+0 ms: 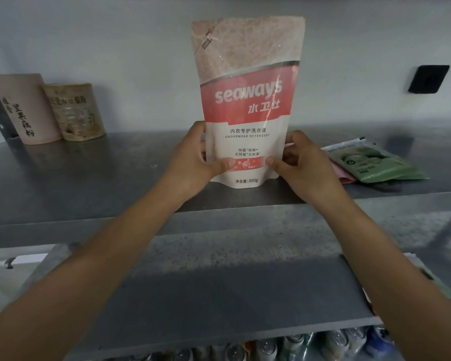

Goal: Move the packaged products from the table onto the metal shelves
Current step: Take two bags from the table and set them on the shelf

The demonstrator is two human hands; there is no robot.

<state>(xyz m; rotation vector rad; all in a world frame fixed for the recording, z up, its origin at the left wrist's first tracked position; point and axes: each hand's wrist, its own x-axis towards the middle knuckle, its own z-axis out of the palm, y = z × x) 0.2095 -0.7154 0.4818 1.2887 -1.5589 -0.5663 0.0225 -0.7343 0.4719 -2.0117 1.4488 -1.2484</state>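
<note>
pink-and-white plastic stand-up detergent pouch point(248, 105): upright, base on grey metal shelf point(89, 173) | left hand point(193, 160): grips its lower left edge, thumb on front | right hand point(302, 165): grips lower right edge likewise | green flat sachet point(375, 162): lying to the right | pale pink cylindrical canister point(24, 108): far left
</note>
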